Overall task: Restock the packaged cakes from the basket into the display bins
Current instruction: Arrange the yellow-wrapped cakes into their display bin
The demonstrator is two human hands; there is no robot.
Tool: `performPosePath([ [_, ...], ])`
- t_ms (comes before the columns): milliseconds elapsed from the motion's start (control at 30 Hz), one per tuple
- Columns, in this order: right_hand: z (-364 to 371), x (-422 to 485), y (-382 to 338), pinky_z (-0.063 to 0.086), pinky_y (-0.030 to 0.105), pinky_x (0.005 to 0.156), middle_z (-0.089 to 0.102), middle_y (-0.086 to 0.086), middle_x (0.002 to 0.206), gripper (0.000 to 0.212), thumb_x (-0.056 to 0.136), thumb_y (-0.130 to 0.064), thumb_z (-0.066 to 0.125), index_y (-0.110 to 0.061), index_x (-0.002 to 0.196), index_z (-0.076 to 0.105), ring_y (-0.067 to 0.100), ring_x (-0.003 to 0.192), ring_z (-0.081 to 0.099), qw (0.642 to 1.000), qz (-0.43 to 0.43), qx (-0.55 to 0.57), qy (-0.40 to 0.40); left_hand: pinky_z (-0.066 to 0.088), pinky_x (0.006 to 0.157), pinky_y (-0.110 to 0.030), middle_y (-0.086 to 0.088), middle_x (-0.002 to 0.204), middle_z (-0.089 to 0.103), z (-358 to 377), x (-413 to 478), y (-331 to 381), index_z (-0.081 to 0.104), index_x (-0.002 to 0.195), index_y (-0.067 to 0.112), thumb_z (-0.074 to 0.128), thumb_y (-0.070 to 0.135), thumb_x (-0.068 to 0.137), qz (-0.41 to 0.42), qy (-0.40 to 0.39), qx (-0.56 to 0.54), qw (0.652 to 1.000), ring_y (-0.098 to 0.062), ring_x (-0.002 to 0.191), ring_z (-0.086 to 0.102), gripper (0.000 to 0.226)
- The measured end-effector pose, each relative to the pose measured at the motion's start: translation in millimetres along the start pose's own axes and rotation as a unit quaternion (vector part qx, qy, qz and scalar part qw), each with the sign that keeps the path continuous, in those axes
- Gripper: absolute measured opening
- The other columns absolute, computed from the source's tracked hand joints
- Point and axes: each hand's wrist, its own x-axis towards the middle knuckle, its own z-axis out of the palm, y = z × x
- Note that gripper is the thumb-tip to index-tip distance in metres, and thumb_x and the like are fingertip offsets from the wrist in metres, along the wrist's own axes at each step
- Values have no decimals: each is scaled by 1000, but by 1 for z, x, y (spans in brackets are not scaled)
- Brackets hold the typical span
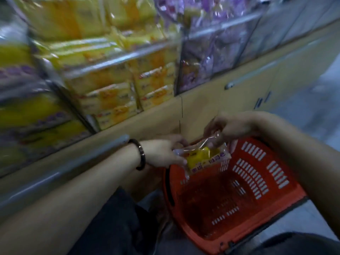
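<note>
Red plastic basket (239, 196) on the floor — above its near rim, a yellow packaged cake (202, 157) is gripped by both hands: left hand (161, 153) closed on its end, right hand (230, 129) pinching the wrapper top — below the display bins (114, 85).

Both hands: left (165, 153), right (228, 128), fingers pinched shut, near together.
</note>
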Motion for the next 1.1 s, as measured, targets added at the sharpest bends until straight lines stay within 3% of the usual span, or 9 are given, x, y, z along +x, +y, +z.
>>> performPosePath([
  [133, -11, -45, -63, 65, 53, 69, 76, 21, 92, 19, 89, -14, 82, -19, 107, 78, 36, 77, 77, 994, -92, -6, 54, 50, 71, -30, 12, 98, 69, -42, -82, 20, 62, 120, 35, 69, 46, 95, 34, 143, 55, 988, -8, 82, 64, 28],
  [300, -16, -82, -155, 65, 49, 67, 78, 11, 90, 22, 87, -26, 80, -21, 109, 78, 28, 77, 77, 973, -211, -8, 92, 47, 66, -26, 15, 89, 66, -78, -184, 30, 55, 122, 41, 65, 45, 97, 38, 311, 105, 944, 0, 78, 62, 27],
  [433, -20, -102, -215, 64, 55, 72, 78, 9, 94, 29, 85, -33, 78, -27, 114, 78, 32, 81, 76, 954, -281, -6, 103, 46, 61, -20, 20, 88, 66, -100, -253, 31, 47, 128, 46, 69, 55, 91, 42, 397, 118, 909, 5, 74, 63, 44],
  [500, -20, -108, -242, 64, 52, 65, 78, 9, 93, 29, 85, -31, 78, -27, 114, 78, 31, 77, 76, 944, -308, 1, 117, 44, 62, -15, 22, 91, 66, -115, -280, 24, 48, 132, 45, 73, 54, 88, 41, 441, 106, 890, 10, 75, 65, 51],
  [567, -16, -111, -269, 64, 41, 64, 77, 6, 94, 26, 89, -28, 76, -25, 114, 78, 25, 79, 75, 927, -348, -3, 136, 50, 66, -21, 21, 93, 67, -128, -306, 11, 51, 134, 40, 73, 50, 88, 41, 486, 94, 868, 4, 77, 69, 52],
  [633, -10, -108, -294, 66, 44, 70, 77, 5, 98, 24, 95, -26, 73, -25, 118, 77, 25, 86, 76, 915, -374, 1, 155, 54, 74, -31, 18, 96, 66, -136, -330, -9, 54, 131, 37, 74, 48, 88, 26, 529, 141, 836, -2, 83, 67, 48],
  [733, 2, -96, -327, 66, 46, 71, 77, 4, 107, 26, 100, -24, 70, -30, 126, 73, 22, 88, 78, 911, -367, 23, 189, 53, 84, -42, 17, 103, 63, -139, -355, -42, 60, 124, 34, 74, 48, 85, -18, 544, 260, 798, -10, 95, 60, 43],
  [800, 10, -85, -345, 66, 45, 70, 74, 3, 112, 25, 101, -25, 69, -31, 125, 72, 20, 88, 78, 910, -354, 10, 215, 54, 85, -45, 14, 107, 64, -140, -363, -62, 63, 117, 33, 77, 48, 83, -42, 531, 284, 798, -16, 97, 62, 40],
  [1100, 22, -62, -360, 66, 40, 66, 67, 0, 111, 14, 102, -23, 67, -32, 111, 74, 20, 85, 74, 914, -293, 31, 280, 54, 90, -37, 13, 116, 73, -156, -363, -98, 72, 114, 30, 70, 31, 97, -75, 538, 206, 814, -13, 105, 67, 17],
])
